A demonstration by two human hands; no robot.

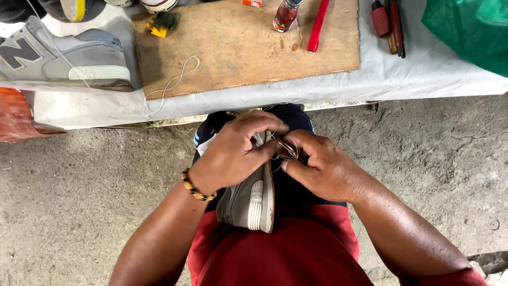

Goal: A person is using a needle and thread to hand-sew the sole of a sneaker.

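Both hands meet over a grey sneaker [251, 198]: left hand [233, 153] clamps its upper, right hand [317, 167] pinches white thread [288, 150].

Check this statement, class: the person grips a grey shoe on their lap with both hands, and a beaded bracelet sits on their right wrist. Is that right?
One detail is wrong. In the head view, the beaded bracelet sits on the left wrist, not the right. The rest holds: the left hand and the right hand both grip the grey shoe on the lap.
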